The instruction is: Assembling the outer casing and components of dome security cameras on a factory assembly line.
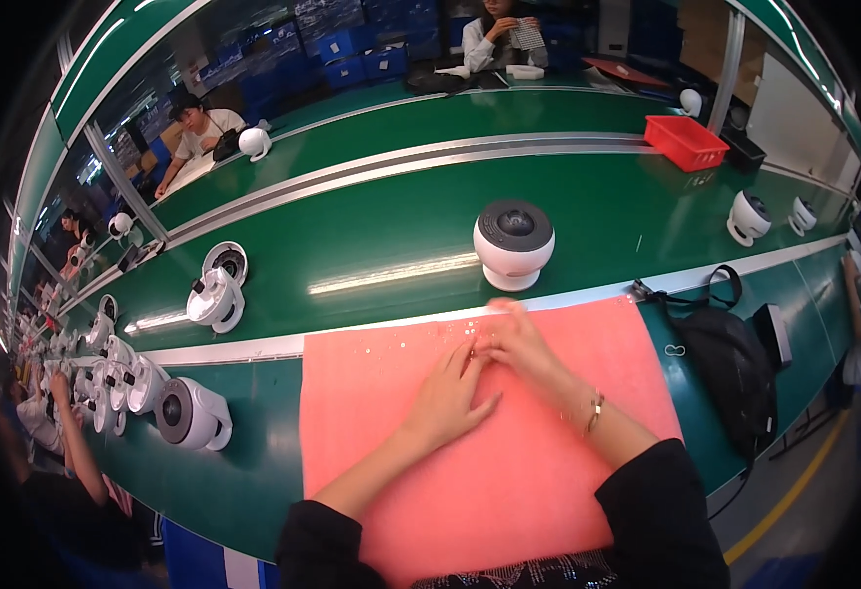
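A pink cloth [381,393] lies over the front of the green workbench. On its far part are scattered tiny shiny pieces [445,332], too small to name. My left hand [448,398] rests low over the cloth, fingers stretched toward these pieces and thumb apart, holding nothing that I can see. Beside its fingertips is my right hand [527,348], its fingers bent and slightly blurred; whether it pinches a small piece cannot be made out. Just beyond both hands stands a round white device with a dark grey top [515,236], upright on the green belt and touched by neither hand.
An open white housing [218,299] sits on the belt to the left, with several similar units [193,412] along the bench. Right of the cloth lie a black bag [730,363] and a small metal clip [675,350]. A red bin [686,142] stands far right. Co-workers sit across and alongside.
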The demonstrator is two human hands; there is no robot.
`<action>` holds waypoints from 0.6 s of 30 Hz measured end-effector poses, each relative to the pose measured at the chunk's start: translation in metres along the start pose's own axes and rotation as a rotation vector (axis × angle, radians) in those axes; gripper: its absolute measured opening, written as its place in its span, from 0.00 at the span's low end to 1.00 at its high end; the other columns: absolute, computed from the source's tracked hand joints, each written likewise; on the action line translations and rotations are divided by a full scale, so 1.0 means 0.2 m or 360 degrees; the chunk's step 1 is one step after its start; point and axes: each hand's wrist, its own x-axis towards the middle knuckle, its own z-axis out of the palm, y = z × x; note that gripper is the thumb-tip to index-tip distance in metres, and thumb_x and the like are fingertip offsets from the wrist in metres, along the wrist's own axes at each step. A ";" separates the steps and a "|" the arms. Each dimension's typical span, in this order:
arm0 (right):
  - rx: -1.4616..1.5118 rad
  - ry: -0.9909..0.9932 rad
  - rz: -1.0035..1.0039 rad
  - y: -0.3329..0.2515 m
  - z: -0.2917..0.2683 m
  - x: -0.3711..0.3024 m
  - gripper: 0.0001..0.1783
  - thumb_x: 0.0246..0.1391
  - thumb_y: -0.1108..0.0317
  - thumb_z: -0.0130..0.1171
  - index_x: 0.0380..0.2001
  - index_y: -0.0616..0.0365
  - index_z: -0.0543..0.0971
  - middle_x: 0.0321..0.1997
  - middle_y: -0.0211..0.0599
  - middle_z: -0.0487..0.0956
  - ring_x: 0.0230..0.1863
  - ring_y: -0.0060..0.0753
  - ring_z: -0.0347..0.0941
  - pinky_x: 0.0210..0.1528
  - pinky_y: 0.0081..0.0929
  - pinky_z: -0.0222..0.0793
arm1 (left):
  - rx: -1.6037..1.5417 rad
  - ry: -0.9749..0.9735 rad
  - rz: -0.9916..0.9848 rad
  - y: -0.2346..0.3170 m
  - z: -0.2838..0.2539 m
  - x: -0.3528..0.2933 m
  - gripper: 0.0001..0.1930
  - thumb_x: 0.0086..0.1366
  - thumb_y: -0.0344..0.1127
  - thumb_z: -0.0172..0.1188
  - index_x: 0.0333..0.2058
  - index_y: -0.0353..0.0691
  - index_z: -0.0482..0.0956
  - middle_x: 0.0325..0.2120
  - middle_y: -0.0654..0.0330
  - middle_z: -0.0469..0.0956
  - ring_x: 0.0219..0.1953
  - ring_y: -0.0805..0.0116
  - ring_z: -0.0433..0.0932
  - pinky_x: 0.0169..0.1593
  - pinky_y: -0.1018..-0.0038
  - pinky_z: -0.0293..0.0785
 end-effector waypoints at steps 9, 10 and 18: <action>-0.1532 -0.0098 -0.1092 0.13 0.08 -0.17 0.08 0.44 0.71 0.55 0.30 0.59 0.75 0.37 0.40 0.68 0.41 0.40 0.67 0.44 0.33 0.66 | -0.0085 0.0096 0.0107 -0.02 0.01 -0.06 0.26 0.51 0.41 0.58 0.45 0.27 0.69 0.54 0.42 0.60 0.59 0.49 0.56 0.60 0.63 0.57; -0.1543 -0.0123 -0.1095 0.13 0.07 -0.16 0.08 0.44 0.71 0.55 0.30 0.59 0.75 0.37 0.40 0.68 0.41 0.40 0.67 0.44 0.33 0.65 | -0.0083 0.0091 0.0092 -0.01 0.01 -0.06 0.26 0.51 0.41 0.58 0.45 0.27 0.69 0.54 0.42 0.60 0.59 0.49 0.57 0.60 0.64 0.57; -0.1517 -0.0170 -0.1129 0.11 0.07 -0.15 0.08 0.45 0.72 0.53 0.32 0.60 0.75 0.38 0.40 0.68 0.41 0.39 0.68 0.43 0.30 0.66 | -0.0171 -0.0072 0.0001 -0.04 0.03 -0.05 0.24 0.49 0.41 0.60 0.42 0.30 0.71 0.56 0.42 0.58 0.58 0.48 0.58 0.56 0.62 0.62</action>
